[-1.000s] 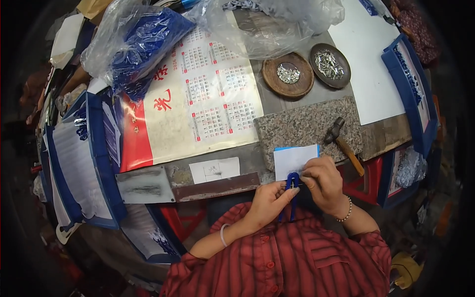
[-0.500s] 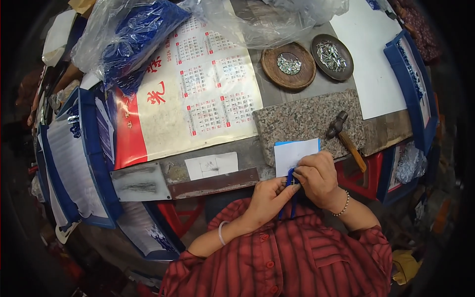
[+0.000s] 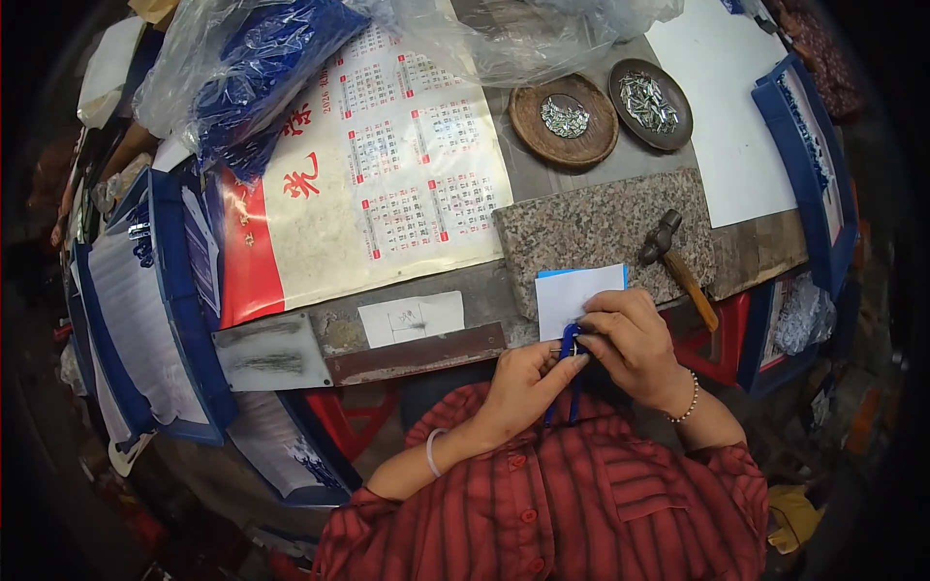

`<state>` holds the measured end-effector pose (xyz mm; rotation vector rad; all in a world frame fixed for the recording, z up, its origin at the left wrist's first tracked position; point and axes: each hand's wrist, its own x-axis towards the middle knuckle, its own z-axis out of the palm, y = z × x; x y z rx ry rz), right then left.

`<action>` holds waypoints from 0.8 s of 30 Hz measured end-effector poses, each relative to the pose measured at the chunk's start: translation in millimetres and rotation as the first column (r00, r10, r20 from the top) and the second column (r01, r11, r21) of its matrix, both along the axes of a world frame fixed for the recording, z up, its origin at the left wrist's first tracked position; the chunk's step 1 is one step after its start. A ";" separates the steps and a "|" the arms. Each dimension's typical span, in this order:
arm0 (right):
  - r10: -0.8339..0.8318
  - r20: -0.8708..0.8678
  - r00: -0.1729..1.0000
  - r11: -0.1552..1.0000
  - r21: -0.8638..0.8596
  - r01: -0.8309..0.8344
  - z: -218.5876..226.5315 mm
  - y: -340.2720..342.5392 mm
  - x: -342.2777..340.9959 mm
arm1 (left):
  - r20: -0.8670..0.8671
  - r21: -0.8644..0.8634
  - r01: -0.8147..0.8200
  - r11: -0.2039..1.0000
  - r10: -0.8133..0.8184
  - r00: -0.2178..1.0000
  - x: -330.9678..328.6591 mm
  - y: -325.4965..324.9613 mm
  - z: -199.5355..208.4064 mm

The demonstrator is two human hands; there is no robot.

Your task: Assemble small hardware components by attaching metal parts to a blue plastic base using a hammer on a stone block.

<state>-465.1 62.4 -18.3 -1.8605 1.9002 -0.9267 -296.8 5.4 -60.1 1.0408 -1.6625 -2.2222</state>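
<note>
My left hand (image 3: 528,380) pinches a slim blue two-legged piece (image 3: 570,341) between thumb and fingers, over the near table edge. A small metal pin shows at its upper part. My right hand (image 3: 635,349) is just to the right, fingers bent and thumb by the top of the blue piece; what they hold, if anything, is too small to make out. Just beyond the hands, a white paper with a blue sheet under it (image 3: 581,281) lies on a speckled stone slab (image 3: 581,228). A hammer (image 3: 668,252) rests on the slab's right part, its wooden handle pointing nearer me.
Behind the slab stand a wooden dish (image 3: 528,136) of small metal parts and a dark dish (image 3: 678,131) of metal rivets. Left lie a calendar sheet (image 3: 329,261), a metal plate (image 3: 276,353) and a blue tray (image 3: 189,320). Another blue tray (image 3: 823,223) is at right.
My right hand has shifted slightly right, its fingers loosening a little around the top of the blue piece. My left hand keeps its pinch. The view has tilted slightly.
</note>
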 end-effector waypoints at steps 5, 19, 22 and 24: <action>-0.004 -0.021 1.000 1.000 -0.028 0.004 -1.7 -0.9 1.3 | 0.003 0.005 0.005 1.000 -0.005 1.000 -1.4 -2.3 4.2; -0.023 -0.019 1.000 0.997 -0.072 0.022 -3.6 -1.3 2.9 | 0.023 0.072 0.084 0.994 -0.086 0.996 1.8 -5.3 6.5; -0.017 -0.027 0.999 0.998 -0.068 0.015 -5.0 0.7 2.0 | 0.022 0.085 0.084 0.993 -0.086 0.996 1.4 -5.9 8.2; -0.038 -0.007 0.999 0.997 -0.067 0.038 -2.3 3.7 3.0 | 0.022 0.083 0.080 0.993 -0.082 0.996 1.5 -5.1 7.2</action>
